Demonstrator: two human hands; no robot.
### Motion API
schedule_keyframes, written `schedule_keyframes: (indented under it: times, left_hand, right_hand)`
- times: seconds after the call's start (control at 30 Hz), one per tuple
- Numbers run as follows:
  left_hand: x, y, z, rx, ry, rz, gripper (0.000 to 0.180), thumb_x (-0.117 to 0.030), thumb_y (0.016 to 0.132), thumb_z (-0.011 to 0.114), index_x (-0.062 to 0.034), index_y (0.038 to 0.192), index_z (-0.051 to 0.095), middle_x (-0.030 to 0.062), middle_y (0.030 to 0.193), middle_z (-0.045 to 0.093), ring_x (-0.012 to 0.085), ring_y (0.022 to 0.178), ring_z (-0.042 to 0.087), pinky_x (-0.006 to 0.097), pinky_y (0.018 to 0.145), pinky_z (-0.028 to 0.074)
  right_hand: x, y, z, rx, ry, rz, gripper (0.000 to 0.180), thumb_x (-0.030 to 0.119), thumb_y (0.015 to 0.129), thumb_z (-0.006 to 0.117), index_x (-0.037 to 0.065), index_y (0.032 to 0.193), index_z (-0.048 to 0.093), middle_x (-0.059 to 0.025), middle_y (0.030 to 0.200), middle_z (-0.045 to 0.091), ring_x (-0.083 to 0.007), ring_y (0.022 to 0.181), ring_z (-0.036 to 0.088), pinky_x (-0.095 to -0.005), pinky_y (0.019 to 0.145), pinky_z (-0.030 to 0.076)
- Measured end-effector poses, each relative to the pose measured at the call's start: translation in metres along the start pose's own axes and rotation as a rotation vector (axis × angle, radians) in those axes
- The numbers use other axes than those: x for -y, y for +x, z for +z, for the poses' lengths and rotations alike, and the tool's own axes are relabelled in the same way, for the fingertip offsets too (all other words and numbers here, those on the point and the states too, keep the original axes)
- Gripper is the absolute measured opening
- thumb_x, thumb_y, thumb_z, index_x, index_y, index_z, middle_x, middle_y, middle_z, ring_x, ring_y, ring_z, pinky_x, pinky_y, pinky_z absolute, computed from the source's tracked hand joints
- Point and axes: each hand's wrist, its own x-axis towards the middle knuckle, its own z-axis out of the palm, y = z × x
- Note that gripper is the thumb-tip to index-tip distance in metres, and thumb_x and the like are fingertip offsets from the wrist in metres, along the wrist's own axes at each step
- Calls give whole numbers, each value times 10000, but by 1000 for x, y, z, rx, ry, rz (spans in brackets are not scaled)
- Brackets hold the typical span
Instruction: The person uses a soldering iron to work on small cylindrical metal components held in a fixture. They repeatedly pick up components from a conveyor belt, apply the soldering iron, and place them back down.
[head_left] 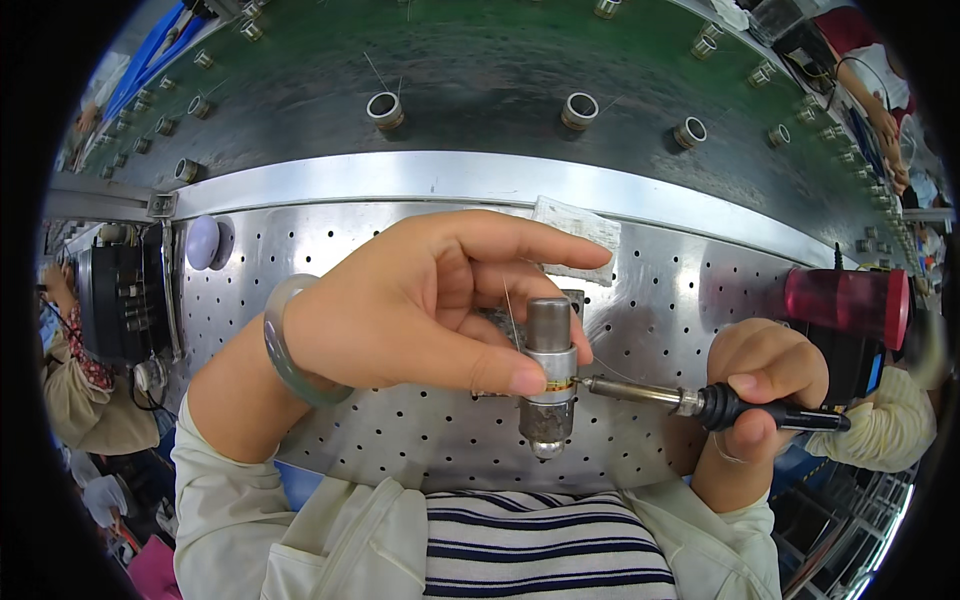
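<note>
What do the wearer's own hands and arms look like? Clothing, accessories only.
Left hand: ungloved, with a smooth, rounded grey-green bangle at the wrist. Right hand: ungloved, with a thin, pale band at the wrist. Both arms: loose off-white sleeves ending short of the wrists. No cables seen on either arm.

The soldering iron (692, 402) is black and silver, the cylinder (551, 364) grey, the shirt (540, 548) navy-and-white striped.

Metal and plastic finishes.
In the left hand (400, 310), a metal cylinder (549, 328), dull above, glossy at its foot; in the right hand (768, 368), a soldering iron (722, 407) with matt plastic grip; beneath both, a shiny metal plate (470, 440).
</note>
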Motion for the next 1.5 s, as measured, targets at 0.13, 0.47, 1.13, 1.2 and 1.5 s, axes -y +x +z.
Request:
schedule_keyframes:
  times: [0.13, 0.47, 1.13, 1.2, 1.5]
  left_hand:
    - [7, 2, -12, 52, -18, 21, 759, 59, 662, 747, 73, 1329, 384, 229, 1055, 612, 166, 928, 617, 191, 670, 522]
    - [8, 2, -10, 25, -59, -22, 762, 109, 686, 697, 82, 1354, 330, 226, 997, 633, 176, 885, 645, 201, 673, 538]
    - [11, 3, -8, 11, -80, 10, 742, 94, 695, 701, 78, 1346, 346, 230, 1002, 614, 141, 786, 647, 181, 668, 537]
    - [10, 2, -8, 11, -92, 1, 738, 96, 701, 697, 77, 1348, 342, 239, 1007, 617, 135, 770, 649, 176, 663, 536]
    - [10, 2, -8, 6, -90, -1, 747, 90, 700, 707, 67, 1352, 343, 244, 992, 626, 137, 772, 653, 174, 661, 536]
  right_hand:
    - [0, -3, 4, -141, 50, 44, 284, 162, 759, 758, -12, 828, 544, -62, 600, 547, -132, 440, 483, -256, 399, 357]
    - [-4, -4, 3, -92, 97, 98, 297, 124, 729, 773, -36, 848, 553, -80, 619, 566, -132, 457, 503, -244, 413, 367]
    - [-5, -2, 3, -61, 62, 50, 297, 115, 712, 786, -36, 835, 563, -94, 617, 581, -153, 452, 524, -249, 410, 389]
    - [-5, -3, 3, -70, 40, 61, 294, 113, 709, 788, -35, 831, 565, -97, 616, 583, -155, 447, 525, -250, 409, 391]
    - [-6, -2, 3, -53, 33, 27, 298, 108, 689, 797, -36, 824, 574, -100, 610, 586, -167, 455, 539, -251, 414, 399]
